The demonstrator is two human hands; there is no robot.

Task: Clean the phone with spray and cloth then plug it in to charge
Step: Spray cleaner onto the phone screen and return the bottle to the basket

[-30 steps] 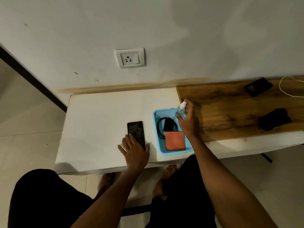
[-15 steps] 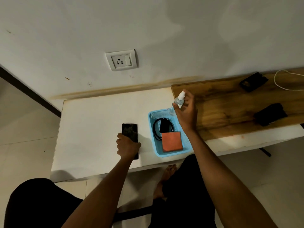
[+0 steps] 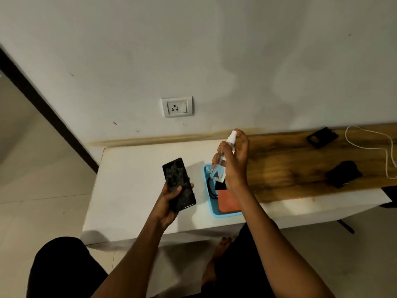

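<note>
A white table (image 3: pixel 133 168) stands against the wall, with a wooden board (image 3: pixel 290 164) lying across its right part, and a wall socket (image 3: pixel 177 106) sits above the table's back edge, with nothing plugged into it. On the table, just right of the person's left arm, is a blue basket (image 3: pixel 206 190) that holds an orange cloth (image 3: pixel 227 203) and a black charger with its cable (image 3: pixel 211 190), so neither the wiping nor the charging appears to have begun. The left hand (image 3: pixel 169 203) grips the phone (image 3: pixel 178 184) by its lower half, fingers curled round the edges and thumb across the glass, holding it raised above the table with its smudged screen facing up. The right hand (image 3: pixel 235 162) is closed round a clear spray bottle (image 3: pixel 222 162), lifted above the far end of the basket, with a finger reaching toward the white nozzle (image 3: pixel 233 135). The task looks to be at its very start: both tools of the first step are in hand, but no spray is visible on the screen, and spraying, wiping with the cloth, connecting the cable and using the socket are all left to do.
</note>
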